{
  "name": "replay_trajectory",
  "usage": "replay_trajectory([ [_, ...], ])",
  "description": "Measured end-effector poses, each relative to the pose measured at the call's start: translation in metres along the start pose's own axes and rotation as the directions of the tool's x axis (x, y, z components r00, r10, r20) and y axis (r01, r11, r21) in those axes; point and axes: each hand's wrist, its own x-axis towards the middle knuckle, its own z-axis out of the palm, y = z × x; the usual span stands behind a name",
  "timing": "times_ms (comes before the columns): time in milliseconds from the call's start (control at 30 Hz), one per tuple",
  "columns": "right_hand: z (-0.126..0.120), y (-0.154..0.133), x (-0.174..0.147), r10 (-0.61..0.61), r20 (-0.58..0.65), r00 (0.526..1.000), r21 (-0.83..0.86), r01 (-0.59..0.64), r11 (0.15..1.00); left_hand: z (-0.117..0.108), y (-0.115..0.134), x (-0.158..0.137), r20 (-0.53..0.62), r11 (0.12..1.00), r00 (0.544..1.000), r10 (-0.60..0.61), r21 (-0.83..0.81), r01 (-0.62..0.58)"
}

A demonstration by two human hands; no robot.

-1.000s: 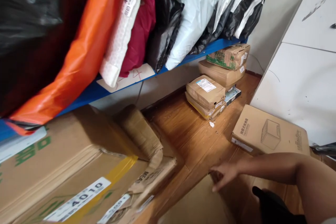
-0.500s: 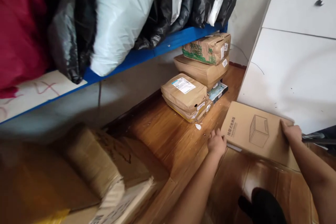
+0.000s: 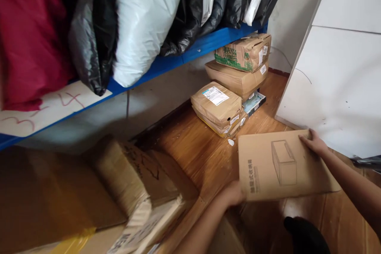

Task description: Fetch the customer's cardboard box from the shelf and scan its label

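Note:
A flat brown cardboard box (image 3: 264, 162), printed with a line drawing of a drawer unit and dark lettering, is held tilted above the wooden floor between my two hands. My right hand (image 3: 315, 143) grips its far right corner, thumb on the printed face. At the near left edge, my left hand (image 3: 235, 193) is closed against the box; it is blurred, and its fingertips are hidden behind the cardboard.
A blue shelf (image 3: 178, 60) holding black, white and red plastic bags runs along the left. Taped parcels (image 3: 218, 103) are stacked on the floor below its far end. Larger cartons (image 3: 68, 190) fill the lower left. A white panel (image 3: 336, 87) stands at right.
The flat box has come up off the floor and moved left and nearer, its printed face now turned differently. Both hands moved with it. The view has shifted slightly.

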Motion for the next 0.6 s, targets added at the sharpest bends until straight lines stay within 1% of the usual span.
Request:
replay_trajectory([
  [67,0.015,-0.026,-0.002,-0.104,0.056,0.993,-0.007,0.105,0.994,0.001,-0.019,-0.017,0.138,0.999,0.99,-0.023,0.05,0.016],
  [100,0.021,-0.038,-0.002,-0.134,0.09,0.987,-0.006,0.135,0.991,0.003,-0.027,-0.024,0.172,0.998,0.984,-0.036,0.061,0.026],
  [133,0.025,-0.05,-0.001,-0.151,0.119,0.981,0.0,0.152,0.988,0.005,-0.035,-0.029,0.17,0.998,0.984,-0.047,0.055,0.038],
  [200,0.029,-0.069,0.003,-0.159,0.158,0.974,0.021,0.158,0.987,0.01,-0.043,-0.037,0.087,0.998,0.994,-0.06,0.006,0.059],
  [267,0.029,-0.079,0.008,-0.151,0.176,0.973,0.048,0.145,0.988,0.015,-0.042,-0.04,0.0,0.997,0.997,-0.083,0.01,0.083],
  [333,0.024,-0.08,0.011,-0.155,0.187,0.97,0.079,0.142,0.987,0.02,-0.033,-0.042,-0.06,0.993,0.994,-0.096,0.062,0.1],
  [400,0.018,-0.073,0.009,-0.159,0.213,0.964,0.111,0.138,0.984,0.024,-0.023,-0.043,-0.082,0.991,0.992,-0.091,0.095,0.099],
  [467,0.011,-0.06,0.003,-0.162,0.248,0.955,0.144,0.129,0.981,0.031,-0.017,-0.042,-0.103,0.992,0.991,-0.089,0.084,0.098],
  [500,0.007,-0.053,-0.001,-0.168,0.265,0.949,0.164,0.127,0.978,0.037,-0.018,-0.041,-0.098,0.995,0.992,-0.08,0.051,0.085],
  [533,0.003,-0.046,-0.004,-0.175,0.288,0.941,0.188,0.124,0.974,0.046,-0.021,-0.04,-0.073,0.996,0.993,-0.093,-0.015,0.092],
  [567,0.0,-0.039,-0.007,-0.181,0.313,0.932,0.211,0.117,0.97,0.057,-0.027,-0.038,-0.003,0.985,0.992,-0.128,-0.118,0.127],
  [600,-0.002,-0.033,-0.008,-0.186,0.339,0.922,0.231,0.11,0.967,0.072,-0.035,-0.036,0.102,0.95,0.98,-0.173,-0.245,0.193],
])
